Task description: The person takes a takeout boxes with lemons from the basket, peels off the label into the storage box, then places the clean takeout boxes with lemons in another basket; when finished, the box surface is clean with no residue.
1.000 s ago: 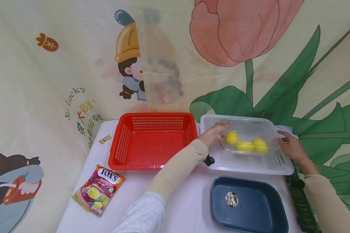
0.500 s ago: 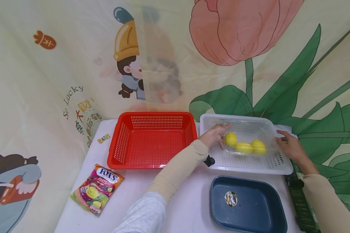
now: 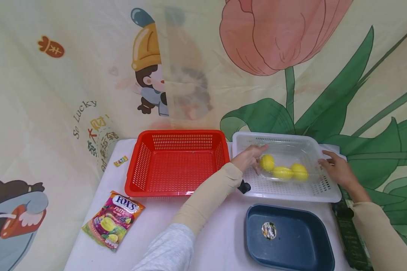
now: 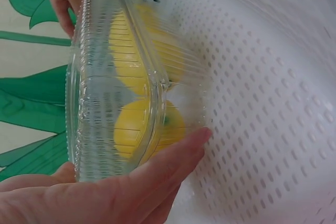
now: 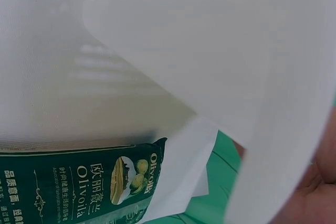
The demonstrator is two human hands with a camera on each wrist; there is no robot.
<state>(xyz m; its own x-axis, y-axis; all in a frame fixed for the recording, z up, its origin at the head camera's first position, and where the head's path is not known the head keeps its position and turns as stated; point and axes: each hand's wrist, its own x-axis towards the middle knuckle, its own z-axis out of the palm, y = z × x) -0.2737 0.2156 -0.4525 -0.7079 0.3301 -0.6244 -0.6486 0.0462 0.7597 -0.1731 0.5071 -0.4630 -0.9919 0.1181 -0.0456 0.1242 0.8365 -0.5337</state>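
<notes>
A clear plastic clamshell box [image 3: 291,150] with yellow fruits like lemons [image 3: 282,172] inside is held over the white perforated basket [image 3: 257,192]. My left hand [image 3: 249,158] grips the box's left end, thumb on one side and fingers beneath, as the left wrist view shows [image 4: 121,192]. At the opposite end my right hand [image 3: 339,171] holds the box by its edge, its fingertips partly hidden. The basket's wall blocks most of the right wrist view, leaving only part of that hand [image 5: 310,192] visible behind the rim.
A red basket [image 3: 176,194] stands left of the white one. In front lies a dark blue tray [image 3: 288,210]. A Fox's candy bag [image 3: 115,222] and a small wrapped candy [image 3: 121,161] lie at left. A green Olivoila packet [image 5: 79,187] lies at right.
The box, held in both hands, has shifted slightly down and to the left over the white basket. Both hands keep their hold.
</notes>
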